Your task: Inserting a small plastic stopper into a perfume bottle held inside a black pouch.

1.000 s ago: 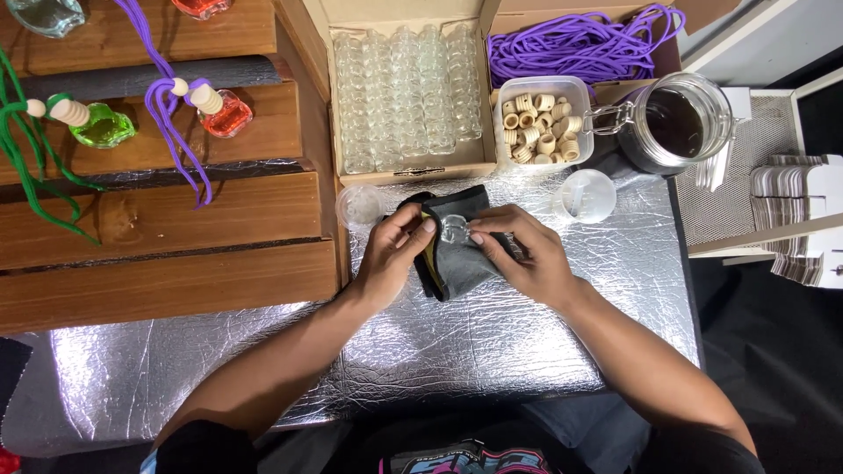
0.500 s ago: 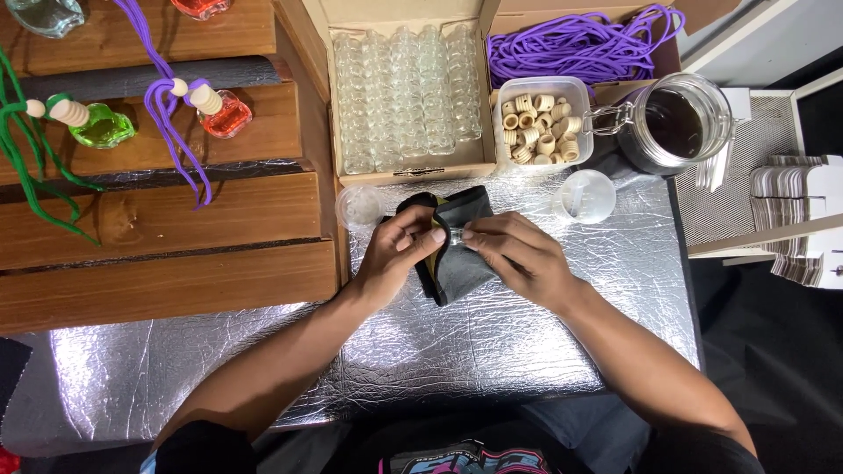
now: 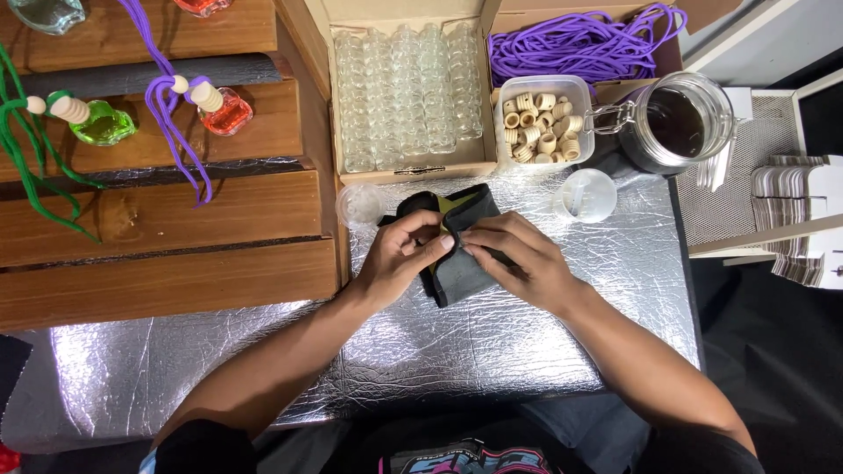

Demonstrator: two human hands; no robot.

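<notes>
My left hand (image 3: 402, 254) and my right hand (image 3: 516, 256) meet over a dark cloth (image 3: 458, 272) with a yellow patch, which lies on the silver foil-covered table (image 3: 457, 351). Both hands pinch the cloth between fingers and thumbs. The cloth is folded over whatever is inside it, and that content is hidden now. Behind the hands stands a cardboard box (image 3: 408, 167) filled with several small clear glass bottles.
A tub of wooden beads (image 3: 537, 127), purple cords (image 3: 575, 44), a glass clip jar of dark liquid (image 3: 676, 123) and two clear lids (image 3: 586, 195) sit at the back. At left, wooden steps (image 3: 167, 219) carry green and red filled bottles with cords.
A small clear bottle was visible between my fingers a second ago; the cloth has since been wrapped over it, and my hands have closed in together.
</notes>
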